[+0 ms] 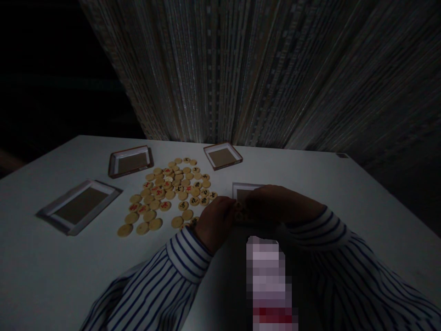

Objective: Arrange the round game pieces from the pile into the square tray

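Observation:
Round wooden Chinese chess pieces point(182, 195) lie in a loose spread on the white table, some showing red or black characters and others plain side up. To their right, a shallow box point(243, 195) sits partly hidden beneath my hands. My left hand point(217, 220) is at its left side, fingers curled and pressed together. Across from it, my right hand point(280, 202) arches over the box with bent fingers pointing down. A few pieces point(239, 215) show dimly between the two hands. Deep shadow hides the fingertips and whatever they hold.
Three more shallow open trays stand around the pieces: a left tray point(77, 207), a back-left tray point(131, 161) and a back tray point(223, 155). A small dark item point(342, 156) lies at the table's far right edge. Striped curtains point(213, 69) hang behind the table point(372, 207).

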Demonstrator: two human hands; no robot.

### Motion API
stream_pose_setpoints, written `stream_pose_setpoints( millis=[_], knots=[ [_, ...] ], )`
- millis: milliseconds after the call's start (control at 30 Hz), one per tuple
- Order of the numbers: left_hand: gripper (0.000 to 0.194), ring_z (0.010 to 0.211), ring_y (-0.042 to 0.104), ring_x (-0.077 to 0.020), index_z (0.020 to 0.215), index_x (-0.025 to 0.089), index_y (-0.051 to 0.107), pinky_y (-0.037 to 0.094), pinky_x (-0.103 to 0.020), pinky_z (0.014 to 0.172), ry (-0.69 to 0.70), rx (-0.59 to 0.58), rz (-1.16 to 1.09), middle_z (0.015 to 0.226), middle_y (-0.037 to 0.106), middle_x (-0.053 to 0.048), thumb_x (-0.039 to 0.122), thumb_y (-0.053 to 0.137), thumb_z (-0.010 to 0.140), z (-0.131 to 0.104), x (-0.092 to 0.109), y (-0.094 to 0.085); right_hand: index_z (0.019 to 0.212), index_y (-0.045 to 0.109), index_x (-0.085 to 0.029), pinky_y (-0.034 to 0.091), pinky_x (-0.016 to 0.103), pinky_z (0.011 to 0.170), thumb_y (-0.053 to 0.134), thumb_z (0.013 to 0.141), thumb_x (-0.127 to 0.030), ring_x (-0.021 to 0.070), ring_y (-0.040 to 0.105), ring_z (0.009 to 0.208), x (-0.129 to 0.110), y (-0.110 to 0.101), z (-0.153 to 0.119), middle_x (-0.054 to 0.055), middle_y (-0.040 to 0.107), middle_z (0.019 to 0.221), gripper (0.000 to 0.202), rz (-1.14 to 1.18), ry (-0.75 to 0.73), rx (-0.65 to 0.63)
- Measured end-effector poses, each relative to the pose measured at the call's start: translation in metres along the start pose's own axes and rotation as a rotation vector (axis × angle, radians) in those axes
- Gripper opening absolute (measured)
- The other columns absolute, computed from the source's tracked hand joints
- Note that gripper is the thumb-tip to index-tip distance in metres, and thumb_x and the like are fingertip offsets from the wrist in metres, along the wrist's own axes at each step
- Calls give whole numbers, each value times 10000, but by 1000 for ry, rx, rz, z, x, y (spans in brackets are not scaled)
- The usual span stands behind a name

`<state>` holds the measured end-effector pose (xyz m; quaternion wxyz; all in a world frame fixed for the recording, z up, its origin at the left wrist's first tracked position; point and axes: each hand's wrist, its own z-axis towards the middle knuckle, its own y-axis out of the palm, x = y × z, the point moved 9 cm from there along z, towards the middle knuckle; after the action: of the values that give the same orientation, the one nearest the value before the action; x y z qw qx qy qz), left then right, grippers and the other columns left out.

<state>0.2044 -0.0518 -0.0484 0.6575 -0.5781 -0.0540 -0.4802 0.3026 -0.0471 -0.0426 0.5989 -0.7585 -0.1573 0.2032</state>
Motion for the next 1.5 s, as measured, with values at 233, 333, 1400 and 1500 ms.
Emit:
stream_pose_setpoints(
  millis=[233, 333, 1400, 1500],
  knots=[
    [175, 776, 597, -169, 898, 153, 609, 490, -303, 696, -18, 62, -1, 845, 647, -62, 124, 491, 772, 0, -1, -8, 893, 638, -190, 380, 244, 591, 441, 804, -209, 157, 596, 730, 7, -19, -3, 55, 668, 837, 217, -60, 91, 73],
    [123, 716, 589, -154, 836, 151, 610, 480, -281, 652, -78, 94, 2, 785, 637, -47, 137, 513, 763, -1, -7, -11, 833, 624, -169, 357, 245, 589, 403, 829, -216, 152, 572, 714, 5, -32, -4, 55, 654, 815, 226, -108, 86, 191],
    [86, 640, 582, -126, 780, 157, 648, 456, -233, 606, 93, 368, 79, 700, 643, -28, 182, 566, 773, -4, 12, -55, 863, 634, -142, 440, 260, 669, 460, 819, -208, 164, 607, 768, -45, -109, -43, 64, 677, 843, 191, 7, -9, 729],
    [93, 648, 581, -127, 789, 153, 645, 458, -239, 618, 80, 417, 55, 711, 644, -33, 185, 559, 777, -5, 11, -64, 875, 631, -153, 425, 239, 626, 476, 812, -220, 149, 600, 747, -50, -124, -50, 48, 675, 854, 179, 45, 4, 778]
  ],
)
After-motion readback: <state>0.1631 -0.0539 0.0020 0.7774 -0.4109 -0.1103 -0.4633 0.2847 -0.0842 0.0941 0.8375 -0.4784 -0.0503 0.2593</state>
